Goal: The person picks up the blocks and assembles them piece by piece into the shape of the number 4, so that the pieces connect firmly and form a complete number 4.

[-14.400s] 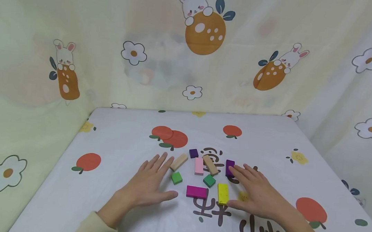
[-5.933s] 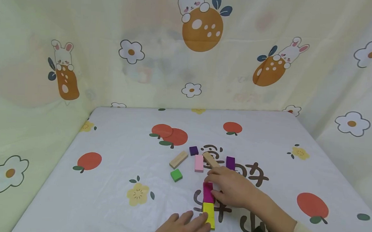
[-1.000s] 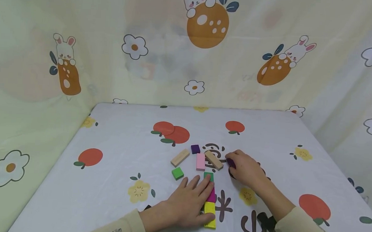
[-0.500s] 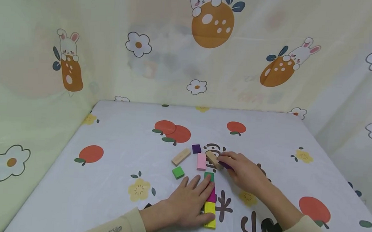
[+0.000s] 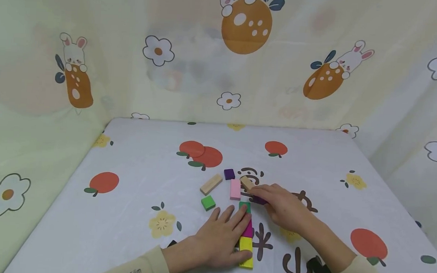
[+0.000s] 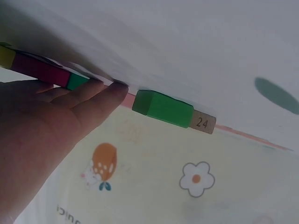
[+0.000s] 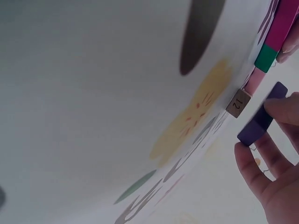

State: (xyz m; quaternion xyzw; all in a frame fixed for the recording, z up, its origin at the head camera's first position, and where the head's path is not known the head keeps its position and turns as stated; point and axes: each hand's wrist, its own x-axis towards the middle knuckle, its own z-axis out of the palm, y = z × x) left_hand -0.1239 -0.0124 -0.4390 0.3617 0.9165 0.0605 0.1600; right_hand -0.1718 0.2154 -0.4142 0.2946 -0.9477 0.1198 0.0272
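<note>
A row of blocks lies end to end on the cloth: yellow [image 5: 246,253], magenta [image 5: 248,229] and teal-green [image 5: 244,207]. My left hand [image 5: 217,240] rests along the row's left side, fingers spread and fairly straight, fingertips at the teal-green block and thumb over the yellow one. My right hand [image 5: 283,206] pinches a dark purple block [image 7: 261,114] between thumb and fingers; the right wrist view shows it lifted off the cloth. In the head view it is right of the teal-green block, near a natural wood block [image 5: 247,182] partly covered by the fingers.
Beyond the row lie a pink block [image 5: 235,189], a small dark purple block [image 5: 229,174], another natural wood block [image 5: 211,184] and a bright green block [image 5: 208,203]. A patterned cloth [image 5: 136,181] covers the table, and printed curtains [image 5: 192,70] hang behind and beside it.
Over the last second my right hand has lifted the purple block and brought it left towards the row. My left hand stays put. Earlier, the yellow, magenta and teal-green blocks were lined up.
</note>
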